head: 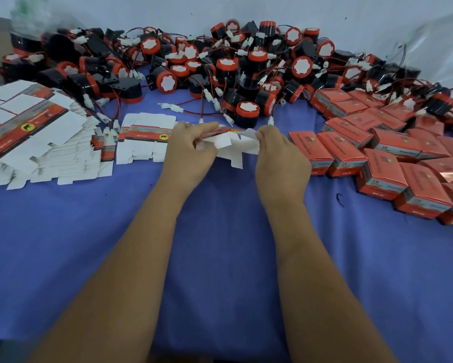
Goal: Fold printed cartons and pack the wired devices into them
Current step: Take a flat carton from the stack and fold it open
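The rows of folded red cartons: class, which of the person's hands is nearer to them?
Right. The right hand is just beside the folded red cartons; the left hand is farther away, on the far side of the flat carton both hands hold.

A blue-violet cloth (63, 244) covers the surface; behind it hangs a pale, whitish backdrop (141, 11), with clear plastic sheeting (429, 48) at far right

carton blank (229, 142) part hidden by hands, folded cartons (403, 163) cut off right, print unreadable
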Demonstrator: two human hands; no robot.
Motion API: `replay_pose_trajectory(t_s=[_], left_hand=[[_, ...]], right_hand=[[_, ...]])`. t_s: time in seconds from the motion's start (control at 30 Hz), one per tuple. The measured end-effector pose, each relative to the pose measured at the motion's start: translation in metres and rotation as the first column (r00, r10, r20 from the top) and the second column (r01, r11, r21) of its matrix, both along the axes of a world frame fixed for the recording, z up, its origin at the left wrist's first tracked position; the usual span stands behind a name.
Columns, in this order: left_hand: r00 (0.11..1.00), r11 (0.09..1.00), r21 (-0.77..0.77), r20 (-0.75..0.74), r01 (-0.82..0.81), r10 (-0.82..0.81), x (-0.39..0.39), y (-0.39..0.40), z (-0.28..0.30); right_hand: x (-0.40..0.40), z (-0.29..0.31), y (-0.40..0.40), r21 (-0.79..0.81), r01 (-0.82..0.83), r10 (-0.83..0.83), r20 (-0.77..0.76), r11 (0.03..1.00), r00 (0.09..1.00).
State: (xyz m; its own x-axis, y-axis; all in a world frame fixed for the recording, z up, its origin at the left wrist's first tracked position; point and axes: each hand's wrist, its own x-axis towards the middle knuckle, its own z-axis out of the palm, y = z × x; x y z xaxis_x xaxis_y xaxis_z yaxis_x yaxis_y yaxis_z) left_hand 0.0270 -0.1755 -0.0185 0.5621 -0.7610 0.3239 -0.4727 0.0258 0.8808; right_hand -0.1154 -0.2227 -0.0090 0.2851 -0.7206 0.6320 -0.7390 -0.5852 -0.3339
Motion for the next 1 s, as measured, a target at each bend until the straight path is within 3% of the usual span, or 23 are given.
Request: replay_pose_trajectory(t_s=[0.07, 0.17, 0.33, 0.43, 0.5, 0.57, 0.67, 0.73, 0.8, 0.87, 0.9, 1.0], left_hand=[[0.997, 1.0, -0.019, 0.083, 0.003, -0.001, -0.002, 0.001, 0.001], [0.995, 0.999, -0.006, 0.091, -0.041, 0.041, 0.001, 0.002, 0.002], [0.953, 0.976, 0.216, 0.294, 0.006, -0.07, -0.006, 0.004, 0.004], [0.989, 0.996, 0.07, 0.135, 0.058, -0.068, -0.015, 0.005, 0.011], [0.998, 0.999, -0.028, -0.057, 0.028, -0.03, -0.017, 0.004, 0.017], [0.988, 0.999, -0.033, -0.152, -0.001, -0.004, -0.018, 0.001, 0.021], [0.996, 1.0, -0.009, -0.093, -0.016, 0.015, -0.02, -0.003, 0.022], [0.987, 0.999, -0.037, -0.158, -0.039, 0.033, -0.017, -0.005, 0.022], [0.966, 0.995, -0.073, -0.255, -0.073, 0.052, -0.011, -0.007, 0.02], [0.937, 0.991, -0.098, -0.344, -0.096, 0.057, -0.006, -0.008, 0.019], [0.918, 0.988, -0.115, -0.394, -0.103, 0.05, -0.005, -0.008, 0.018], [0.872, 0.987, -0.143, -0.489, -0.075, -0.004, -0.002, -0.005, 0.015]], right_hand=[[0.0, 0.001, 0.001, -0.048, -0.03, 0.033, 0.049, 0.998, 0.998], [0.0, 0.002, 0.006, -0.13, -0.075, 0.089, 0.103, 0.989, 0.991], [0.007, 0.003, 0.011, -0.333, -0.101, 0.151, 0.127, 0.937, 0.98], [0.005, 0.0, 0.012, -0.177, -0.182, 0.222, 0.236, 0.967, 0.946], [0.004, 0.004, 0.014, 0.048, -0.329, 0.262, 0.502, 0.943, 0.824], [0.002, 0.008, 0.011, 0.12, -0.401, 0.195, 0.726, 0.908, 0.659], [-0.008, 0.011, 0.0, 0.223, -0.537, 0.146, 0.816, 0.813, 0.56], [-0.014, 0.012, -0.003, 0.269, -0.662, 0.078, 0.892, 0.7, 0.445], [-0.02, 0.011, -0.006, 0.328, -0.676, 0.063, 0.872, 0.66, 0.485], [-0.021, 0.006, -0.008, 0.379, -0.635, 0.227, 0.711, 0.673, 0.665], [-0.019, 0.004, -0.007, 0.384, -0.646, 0.331, 0.624, 0.659, 0.708], [-0.012, -0.002, -0.007, 0.34, -0.705, 0.482, 0.544, 0.622, 0.687]])
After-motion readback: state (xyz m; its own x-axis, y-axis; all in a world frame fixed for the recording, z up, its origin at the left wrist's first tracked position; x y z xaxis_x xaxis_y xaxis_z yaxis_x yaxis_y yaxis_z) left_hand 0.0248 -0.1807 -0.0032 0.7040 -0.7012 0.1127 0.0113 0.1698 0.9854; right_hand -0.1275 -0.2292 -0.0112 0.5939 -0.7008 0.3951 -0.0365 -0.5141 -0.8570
